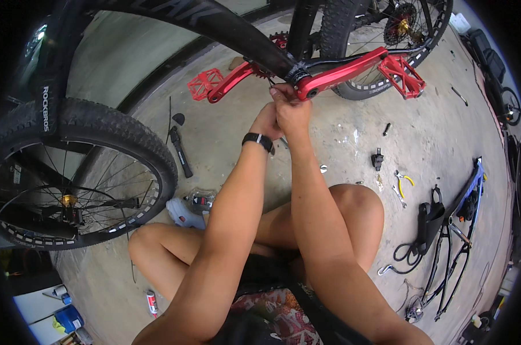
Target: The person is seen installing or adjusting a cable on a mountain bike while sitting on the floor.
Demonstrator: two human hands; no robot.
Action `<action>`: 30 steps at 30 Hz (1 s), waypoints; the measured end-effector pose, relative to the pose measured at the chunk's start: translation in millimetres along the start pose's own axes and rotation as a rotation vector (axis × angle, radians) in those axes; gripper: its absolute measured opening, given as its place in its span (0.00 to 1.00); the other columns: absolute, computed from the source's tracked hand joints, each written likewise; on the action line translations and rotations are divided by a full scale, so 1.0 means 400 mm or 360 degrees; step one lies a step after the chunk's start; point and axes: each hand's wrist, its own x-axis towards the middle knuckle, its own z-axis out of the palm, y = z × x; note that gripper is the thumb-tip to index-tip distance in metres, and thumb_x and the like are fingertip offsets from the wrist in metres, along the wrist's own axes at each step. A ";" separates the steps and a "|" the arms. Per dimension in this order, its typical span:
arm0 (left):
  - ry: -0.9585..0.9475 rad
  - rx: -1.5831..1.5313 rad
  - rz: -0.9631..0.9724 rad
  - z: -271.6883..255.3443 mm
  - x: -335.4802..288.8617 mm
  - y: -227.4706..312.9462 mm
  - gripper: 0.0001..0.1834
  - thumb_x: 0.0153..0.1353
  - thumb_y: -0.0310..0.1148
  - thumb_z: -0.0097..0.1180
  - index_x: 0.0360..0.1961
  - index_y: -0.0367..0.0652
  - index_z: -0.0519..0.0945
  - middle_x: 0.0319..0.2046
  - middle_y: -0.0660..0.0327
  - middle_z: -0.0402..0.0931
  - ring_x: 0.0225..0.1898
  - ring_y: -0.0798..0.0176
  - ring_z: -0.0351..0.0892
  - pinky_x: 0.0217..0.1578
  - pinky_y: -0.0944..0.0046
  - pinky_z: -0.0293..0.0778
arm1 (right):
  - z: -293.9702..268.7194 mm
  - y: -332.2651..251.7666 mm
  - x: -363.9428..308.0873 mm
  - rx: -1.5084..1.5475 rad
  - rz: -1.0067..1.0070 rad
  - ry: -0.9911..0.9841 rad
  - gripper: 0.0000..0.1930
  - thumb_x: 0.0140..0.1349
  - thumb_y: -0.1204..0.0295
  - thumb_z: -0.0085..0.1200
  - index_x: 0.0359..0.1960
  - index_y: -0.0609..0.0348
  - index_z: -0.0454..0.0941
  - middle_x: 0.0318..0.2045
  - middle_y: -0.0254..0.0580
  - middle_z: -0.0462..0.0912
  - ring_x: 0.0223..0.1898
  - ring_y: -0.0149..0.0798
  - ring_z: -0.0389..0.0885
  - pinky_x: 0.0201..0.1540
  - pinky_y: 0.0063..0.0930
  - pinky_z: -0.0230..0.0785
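A black mountain bike frame (pixel 220 31) stands before me, with a red crank arm (pixel 346 73), a red pedal (pixel 401 76) and a second red pedal (pixel 206 85) on its far side. Just under the bottom bracket (pixel 299 75), my right hand (pixel 293 110) is closed, thumb and fingers pinched together. My left hand (pixel 266 122), with a black watch (pixel 259 140) on its wrist, is closed right beside it and touches it. A thin dark cable end (pixel 272 84) shows by the fingertips. What either hand pinches is hidden by the fingers.
The front wheel (pixel 70 172) is at left, the rear wheel (pixel 358 46) at upper right. A mini pump (pixel 180 150), yellow-handled pliers (pixel 406 179), a wrench (pixel 399 195), a black clamp-like part (pixel 377 159) and a bare bike frame (pixel 453 253) lie on the concrete floor.
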 end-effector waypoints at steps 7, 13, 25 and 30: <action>0.0522 -0.0068 0.0527 0.114 -0.171 -0.070 0.15 0.77 0.42 0.46 0.51 0.44 0.77 0.45 0.64 0.83 0.46 0.65 0.82 0.43 0.61 0.77 | 0.015 -0.012 -0.013 -0.0047 -0.0084 -0.0012 0.04 0.60 0.79 0.64 0.34 0.68 0.85 0.29 0.38 0.86 0.31 0.28 0.80 0.38 0.25 0.72; 0.0577 -0.0100 0.0633 0.142 -0.220 -0.087 0.03 0.72 0.29 0.55 0.43 0.45 0.79 0.30 0.66 0.80 0.28 0.70 0.78 0.30 0.68 0.74 | 0.021 -0.032 -0.041 -0.0033 0.0074 -0.0080 0.04 0.62 0.77 0.64 0.34 0.67 0.84 0.25 0.31 0.82 0.28 0.24 0.75 0.34 0.22 0.69; 0.0982 0.0859 0.0457 0.139 -0.382 0.012 0.10 0.69 0.27 0.57 0.49 0.39 0.83 0.25 0.69 0.74 0.25 0.74 0.72 0.30 0.67 0.76 | 0.003 0.009 -0.048 -0.0150 0.0021 -0.0305 0.05 0.60 0.74 0.64 0.32 0.63 0.83 0.22 0.33 0.82 0.26 0.24 0.76 0.30 0.24 0.69; 0.1333 0.1956 0.0608 0.011 -0.398 0.023 0.09 0.66 0.27 0.59 0.43 0.39 0.88 0.27 0.64 0.82 0.26 0.69 0.77 0.32 0.66 0.74 | 0.006 0.005 -0.080 -0.0540 0.0118 -0.0575 0.06 0.57 0.73 0.63 0.33 0.61 0.84 0.24 0.41 0.84 0.25 0.31 0.80 0.32 0.29 0.73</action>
